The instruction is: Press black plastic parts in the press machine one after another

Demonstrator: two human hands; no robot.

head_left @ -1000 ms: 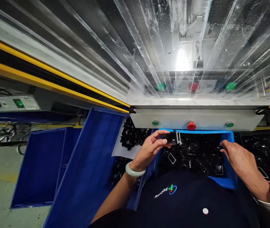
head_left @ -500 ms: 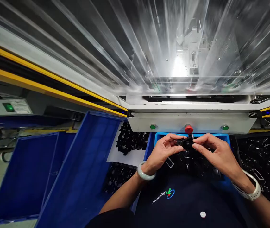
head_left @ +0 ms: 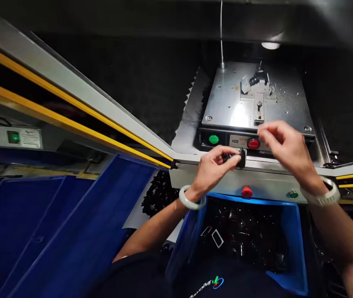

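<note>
The left hand (head_left: 210, 170) pinches a small black part (head_left: 242, 158) between thumb and fingers, in front of the big metal block (head_left: 226, 114). The right hand (head_left: 292, 151) is up near the block's red button (head_left: 253, 143), with its fingers bent in, and I can't tell if it has hold of anything. Another black piece (head_left: 259, 78) sits on top of the block. A blue box (head_left: 302, 252) is below
</note>
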